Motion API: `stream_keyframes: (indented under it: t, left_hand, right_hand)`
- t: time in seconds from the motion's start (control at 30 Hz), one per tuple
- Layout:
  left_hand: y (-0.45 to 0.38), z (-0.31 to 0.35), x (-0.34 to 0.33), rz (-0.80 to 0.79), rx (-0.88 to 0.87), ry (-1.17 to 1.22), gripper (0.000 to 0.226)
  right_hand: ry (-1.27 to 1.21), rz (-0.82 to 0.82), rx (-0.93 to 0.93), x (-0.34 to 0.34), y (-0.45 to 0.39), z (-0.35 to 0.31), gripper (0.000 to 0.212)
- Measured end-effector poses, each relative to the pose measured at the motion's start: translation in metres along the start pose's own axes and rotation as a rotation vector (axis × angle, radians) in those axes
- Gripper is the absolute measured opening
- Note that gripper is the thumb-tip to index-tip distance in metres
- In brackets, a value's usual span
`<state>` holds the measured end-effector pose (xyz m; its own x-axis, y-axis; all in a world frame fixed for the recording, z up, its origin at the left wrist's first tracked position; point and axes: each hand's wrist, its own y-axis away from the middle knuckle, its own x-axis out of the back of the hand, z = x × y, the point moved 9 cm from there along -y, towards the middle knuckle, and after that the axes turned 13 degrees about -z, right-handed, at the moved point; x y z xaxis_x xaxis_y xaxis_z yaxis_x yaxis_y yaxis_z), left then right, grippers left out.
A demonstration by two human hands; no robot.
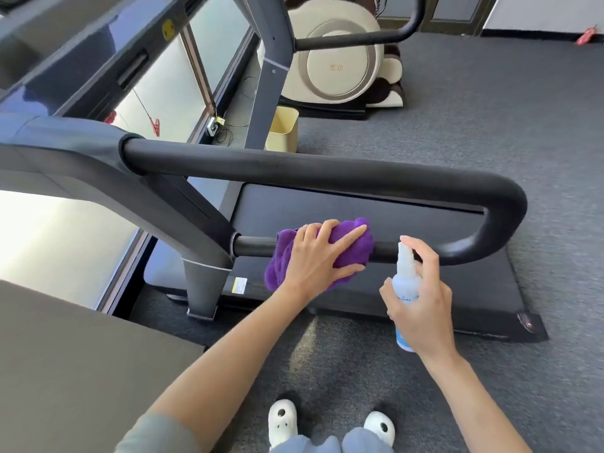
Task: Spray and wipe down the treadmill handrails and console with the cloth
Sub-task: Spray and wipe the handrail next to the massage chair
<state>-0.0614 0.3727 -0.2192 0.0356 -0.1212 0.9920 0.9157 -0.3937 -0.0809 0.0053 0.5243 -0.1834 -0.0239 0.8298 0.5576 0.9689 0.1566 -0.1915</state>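
A black padded handrail (294, 166) loops round at the right and returns as a lower bar (251, 246) to the treadmill's upright. A bunched purple cloth (356, 248) is wrapped over that lower bar. My left hand (322, 255) lies on the cloth with fingers spread and thumb under it, pressing it to the bar. Just right of the cloth, my right hand (421, 299) grips a small clear spray bottle (405, 276) with a white nozzle, index finger on top of the pump, nozzle close to the bar. The console is only partly seen at top left.
The treadmill belt deck (392, 289) lies under the rail on grey carpet (490, 125). A cream massage chair (340, 57) and a yellow bin (282, 129) stand beyond. A second handrail (359, 39) runs at the top. A grey surface (81, 371) fills the lower left, windows behind.
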Motion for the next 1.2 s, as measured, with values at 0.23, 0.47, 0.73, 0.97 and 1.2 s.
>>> stream_keyframes:
  t: [0.23, 0.47, 0.73, 0.97, 1.2]
  left_hand:
    - [0.052, -0.114, -0.005, -0.061, 0.088, -0.069, 0.078]
    - [0.025, -0.066, -0.001, 0.035, 0.088, 0.004, 0.068]
    - [-0.017, 0.005, -0.004, -0.05, 0.047, 0.132, 0.07]
    - [0.037, -0.104, 0.0, -0.081, 0.27, 0.109, 0.079]
    - [-0.023, -0.005, -0.001, -0.068, 0.222, 0.082, 0.071]
  right_hand:
    - [-0.027, -0.006, -0.02, -0.003, -0.004, 0.003, 0.062]
    - [0.002, 0.075, -0.077, 0.031, 0.014, 0.018, 0.072]
    - [-0.013, 0.037, -0.056, 0.02, 0.001, 0.01, 0.063]
    - [-0.051, 0.01, -0.058, 0.007, -0.006, 0.005, 0.063]
    - [0.005, 0.07, -0.062, 0.05, 0.022, 0.016, 0.064]
